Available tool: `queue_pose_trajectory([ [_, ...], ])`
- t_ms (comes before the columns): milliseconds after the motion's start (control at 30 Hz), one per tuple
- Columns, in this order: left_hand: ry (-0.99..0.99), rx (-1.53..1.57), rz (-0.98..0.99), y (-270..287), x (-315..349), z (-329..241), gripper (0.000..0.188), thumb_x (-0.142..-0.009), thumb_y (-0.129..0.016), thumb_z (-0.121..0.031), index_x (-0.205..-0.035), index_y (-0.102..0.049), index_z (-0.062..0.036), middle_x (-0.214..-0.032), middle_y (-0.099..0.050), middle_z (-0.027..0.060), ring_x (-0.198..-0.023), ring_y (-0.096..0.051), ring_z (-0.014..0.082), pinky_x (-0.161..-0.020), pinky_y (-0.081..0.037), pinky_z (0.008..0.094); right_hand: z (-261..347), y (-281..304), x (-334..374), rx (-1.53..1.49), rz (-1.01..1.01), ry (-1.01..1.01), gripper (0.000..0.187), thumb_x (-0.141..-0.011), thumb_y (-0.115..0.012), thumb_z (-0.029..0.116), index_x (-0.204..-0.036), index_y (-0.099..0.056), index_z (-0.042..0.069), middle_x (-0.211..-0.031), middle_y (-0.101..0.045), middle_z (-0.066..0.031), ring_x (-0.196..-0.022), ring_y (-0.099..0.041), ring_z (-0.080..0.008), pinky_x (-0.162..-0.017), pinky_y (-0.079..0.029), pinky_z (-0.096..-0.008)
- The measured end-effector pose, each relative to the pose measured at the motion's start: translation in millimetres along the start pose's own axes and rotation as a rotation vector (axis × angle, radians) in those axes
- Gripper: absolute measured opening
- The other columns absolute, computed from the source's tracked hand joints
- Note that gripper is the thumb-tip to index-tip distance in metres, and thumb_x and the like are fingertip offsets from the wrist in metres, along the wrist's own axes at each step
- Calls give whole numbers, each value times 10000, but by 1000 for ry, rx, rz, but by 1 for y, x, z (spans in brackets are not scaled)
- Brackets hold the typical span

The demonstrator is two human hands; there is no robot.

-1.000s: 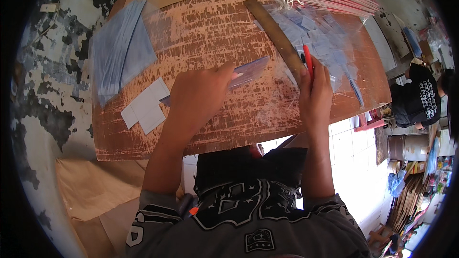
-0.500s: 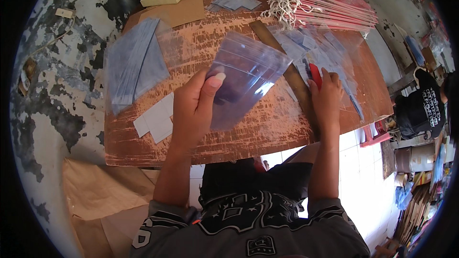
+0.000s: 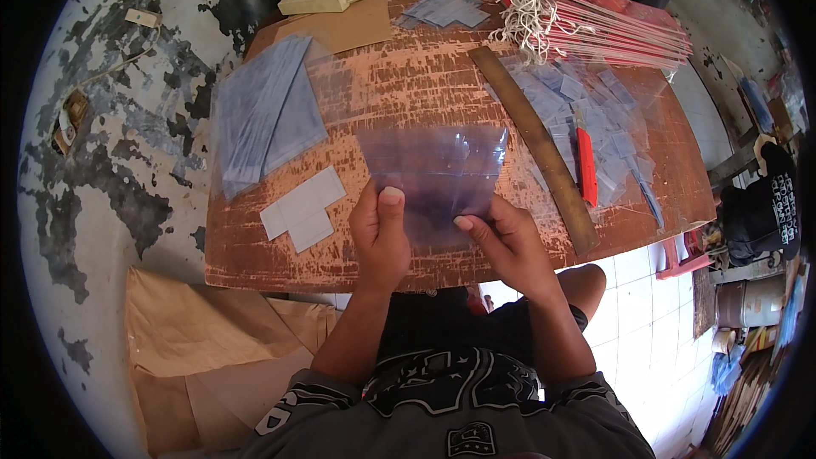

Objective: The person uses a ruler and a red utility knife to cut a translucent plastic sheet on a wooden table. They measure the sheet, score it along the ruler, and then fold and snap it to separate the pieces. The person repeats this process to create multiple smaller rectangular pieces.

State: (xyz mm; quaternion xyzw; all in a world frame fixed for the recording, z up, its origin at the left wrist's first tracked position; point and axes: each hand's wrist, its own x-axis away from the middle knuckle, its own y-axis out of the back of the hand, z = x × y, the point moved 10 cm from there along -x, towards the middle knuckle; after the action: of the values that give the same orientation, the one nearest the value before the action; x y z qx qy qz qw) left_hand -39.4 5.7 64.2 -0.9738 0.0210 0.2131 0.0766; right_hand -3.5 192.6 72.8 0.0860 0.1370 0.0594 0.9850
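At the left side of the table (image 3: 408,89) lies a pile of bluish plastic (image 3: 276,119), with white cards (image 3: 308,211) nearer the table's front edge. The person's left hand (image 3: 380,238), over that front edge, pinches a see-through plastic sheet (image 3: 438,157) with the thumb on top and fingers behind. The sheet is raised over the table's front middle. The right hand (image 3: 514,248) pinches the sheet's other side, its thumb also on top. A long brown strip (image 3: 537,144) slants across the table's right half; beyond it, a red cutter (image 3: 586,167) rests among small plastic pieces (image 3: 612,115), while a red-and-white bundle (image 3: 620,27) fills the table's far right corner
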Motion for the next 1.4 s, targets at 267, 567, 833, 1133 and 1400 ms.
queue_pose_trajectory([
  [267,-12,-53,12,27,13,22,329,-1169,-523,-343,-1177,-617,-28,-1076,-637,1,-959,-566,84,-859,-486,278,-3,-3,-8,85,34,128,135,-1036,-707,84,-1128,-699,-14,-938,-743,-143,-847,-729,-273,-782,-547,-361],
  [567,-5,104,56,32,27,36,397,-1152,-561,-340,-1366,-599,-8,-1234,-663,40,-1137,-619,147,-1007,-509,332,-8,-10,-7,105,93,114,131,-1035,-695,64,-1134,-697,-21,-950,-743,-156,-880,-740,-269,-811,-551,-364],
  [833,69,15,207,-1,-2,-5,485,-1030,-731,-103,-1466,-559,24,-1211,-755,142,-1046,-743,191,-916,-581,306,-25,11,-9,-202,-97,-1,166,-1078,-685,126,-1173,-721,-6,-988,-763,-41,-910,-699,-147,-815,-531,-298],
  [1133,359,127,133,-16,11,22,202,-1086,-651,-184,-1178,-671,-4,-997,-794,146,-864,-777,211,-716,-538,281,-58,24,-19,-1028,-388,-167,303,-1125,-590,136,-1377,-600,-33,-1290,-720,-126,-1164,-729,-207,-991,-632,-387],
  [1400,304,139,149,-24,14,22,131,-1077,-687,-145,-1016,-652,-35,-905,-780,93,-820,-783,163,-639,-517,236,-59,16,-11,-1026,-376,-218,307,-1123,-600,141,-1371,-600,-39,-1289,-718,-138,-1124,-743,-205,-959,-643,-372],
])
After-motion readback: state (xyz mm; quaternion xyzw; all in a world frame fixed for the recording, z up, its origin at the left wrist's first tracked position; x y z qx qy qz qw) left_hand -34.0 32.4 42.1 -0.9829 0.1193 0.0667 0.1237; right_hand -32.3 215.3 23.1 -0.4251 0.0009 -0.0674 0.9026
